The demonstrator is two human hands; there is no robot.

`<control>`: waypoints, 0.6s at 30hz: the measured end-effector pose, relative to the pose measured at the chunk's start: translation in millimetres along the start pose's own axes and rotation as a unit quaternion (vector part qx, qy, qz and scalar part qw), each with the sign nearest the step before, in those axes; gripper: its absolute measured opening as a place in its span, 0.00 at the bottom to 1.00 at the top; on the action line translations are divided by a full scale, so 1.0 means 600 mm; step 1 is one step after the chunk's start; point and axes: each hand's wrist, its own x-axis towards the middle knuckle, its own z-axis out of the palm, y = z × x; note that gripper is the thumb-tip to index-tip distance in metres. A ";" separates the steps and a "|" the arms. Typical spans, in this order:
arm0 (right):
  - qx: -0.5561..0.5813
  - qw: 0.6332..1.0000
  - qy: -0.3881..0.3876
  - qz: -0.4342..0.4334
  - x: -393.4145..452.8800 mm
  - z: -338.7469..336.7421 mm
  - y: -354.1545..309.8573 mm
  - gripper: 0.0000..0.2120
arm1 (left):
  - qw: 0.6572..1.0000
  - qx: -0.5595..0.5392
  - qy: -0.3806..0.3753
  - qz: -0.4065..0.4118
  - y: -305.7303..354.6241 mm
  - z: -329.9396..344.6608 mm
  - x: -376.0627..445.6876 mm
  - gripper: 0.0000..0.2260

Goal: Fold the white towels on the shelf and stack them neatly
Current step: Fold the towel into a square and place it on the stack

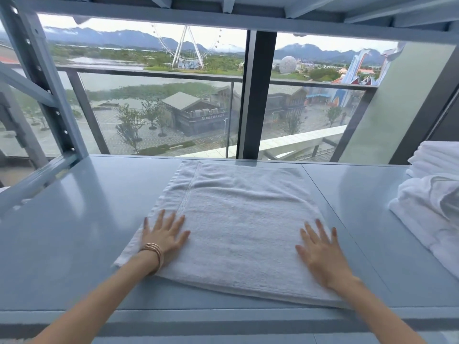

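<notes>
A white towel lies folded flat in the middle of the grey shelf. The left hand and right hand press its near corners with straight, spread fingers, gripping nothing. More towels are piled at the shelf's right end.

I find no legible text. The building beyond the window, frame centre, carries a sign too small to read.
</notes>
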 end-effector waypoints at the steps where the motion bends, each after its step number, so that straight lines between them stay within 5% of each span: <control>1: 0.016 0.999 -0.002 -0.028 0.000 0.006 -0.032 0.60 | 0.999 -0.017 0.003 0.044 0.035 0.003 -0.010 0.40; 3: 0.058 0.996 -0.015 -0.062 -0.001 0.022 -0.072 0.57 | 0.992 -0.031 -0.006 0.120 0.092 0.018 -0.032 0.50; 8: 0.076 0.996 -0.031 -0.042 -0.030 0.032 -0.040 0.51 | 0.992 -0.029 0.014 0.122 0.054 0.029 -0.046 0.49; 13: 0.076 0.994 -0.057 -0.054 -0.045 0.008 -0.024 0.60 | 1.000 0.009 -0.024 0.001 -0.017 0.004 -0.034 0.25; 18: 0.067 0.997 -0.050 0.008 0.004 0.007 0.016 0.42 | 0.998 -0.034 -0.049 -0.021 0.026 0.005 -0.032 0.25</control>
